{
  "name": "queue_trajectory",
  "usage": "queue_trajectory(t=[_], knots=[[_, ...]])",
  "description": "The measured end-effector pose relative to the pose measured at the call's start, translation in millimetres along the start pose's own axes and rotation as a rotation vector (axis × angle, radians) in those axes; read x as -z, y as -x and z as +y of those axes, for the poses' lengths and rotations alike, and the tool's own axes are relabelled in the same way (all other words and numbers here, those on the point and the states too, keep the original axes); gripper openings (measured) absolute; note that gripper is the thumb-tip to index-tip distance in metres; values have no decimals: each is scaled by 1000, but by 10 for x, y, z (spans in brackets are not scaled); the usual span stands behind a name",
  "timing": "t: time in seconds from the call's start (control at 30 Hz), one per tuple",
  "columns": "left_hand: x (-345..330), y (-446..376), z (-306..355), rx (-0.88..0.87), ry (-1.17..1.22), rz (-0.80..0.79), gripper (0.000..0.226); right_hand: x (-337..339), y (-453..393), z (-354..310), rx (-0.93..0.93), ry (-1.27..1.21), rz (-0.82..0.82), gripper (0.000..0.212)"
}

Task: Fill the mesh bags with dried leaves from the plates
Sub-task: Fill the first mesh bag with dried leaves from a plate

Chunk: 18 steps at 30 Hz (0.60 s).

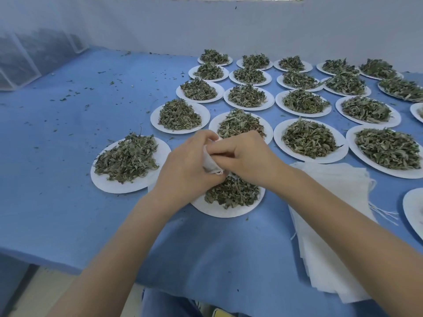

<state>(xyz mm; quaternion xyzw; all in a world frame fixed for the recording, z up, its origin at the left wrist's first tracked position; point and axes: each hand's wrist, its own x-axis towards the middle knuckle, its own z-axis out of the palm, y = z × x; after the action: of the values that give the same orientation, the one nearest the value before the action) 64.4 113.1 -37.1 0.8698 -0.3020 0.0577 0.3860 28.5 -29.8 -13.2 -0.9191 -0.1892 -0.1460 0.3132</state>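
Two hands meet over the near-centre plate (229, 209) on my feed. Left hand (185, 165) has its grip curled round a small white mesh bag (209, 162), fingers wrapped over the top, bag's lower corner sticking out below toward the plate. Right hand (247, 156) is bent in at the bag's mouth, fingertips pinching its edge; can't tell whether any leaves are in the bag yet. Bag hangs just above the dried leaves (233, 193) heaped on that plate, which sits near the front edge of the table (68, 179), approx mid-width.

Left of the hands, another plate (128, 181) w/ a leaf pile, touching or nearly touching the left wrist area. Many more leaf-heaped plates run in rows from the centre to the back-right corner of the table, e.g. one (311, 156) just beyond the right hand. Stack of flat white mesh bags (332, 225) lies at the front-right of the table, partly under my view of the right forearm, loose threads trailing off its right side. Leaf crumbs (75, 94) are scattered across the bare left half of the blue cover. Clear containers (27, 58) stand at the back-left corner, behind a sheer veil.
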Motion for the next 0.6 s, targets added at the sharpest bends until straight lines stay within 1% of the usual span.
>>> queue_trajectory(t=[0.07,0.1,0.17,0.23,0.27,0.33,0.4,0.43,0.47,0.53,0.57,0.6], knots=[[94,20,-36,35,47,-15,70,42,-4,4,-21,-105,-1,17],[143,33,-62,52,24,-26,74,63,-12,1,-34,-155,0,21],[201,67,-100,76,-65,-37,68,85,-40,-7,-52,-182,-26,24],[197,96,-88,97,-105,-19,57,91,-61,-19,-42,-112,-49,22],[186,105,-73,106,-110,-8,52,98,-59,-15,-45,-93,-39,21],[169,119,-77,103,-130,9,45,149,-22,2,-85,-152,17,19],[179,134,-121,88,-166,15,43,221,36,54,-142,-164,55,16],[189,143,-147,88,-178,17,42,254,61,86,-176,-97,19,15],[198,152,-171,87,-186,19,42,274,84,115,-206,5,-61,17],[212,170,-196,76,-211,31,43,259,114,126,-225,208,-281,32],[217,173,-202,69,-226,40,45,226,125,118,-219,269,-369,41],[223,172,-204,61,-234,47,46,181,128,100,-214,301,-423,50]])
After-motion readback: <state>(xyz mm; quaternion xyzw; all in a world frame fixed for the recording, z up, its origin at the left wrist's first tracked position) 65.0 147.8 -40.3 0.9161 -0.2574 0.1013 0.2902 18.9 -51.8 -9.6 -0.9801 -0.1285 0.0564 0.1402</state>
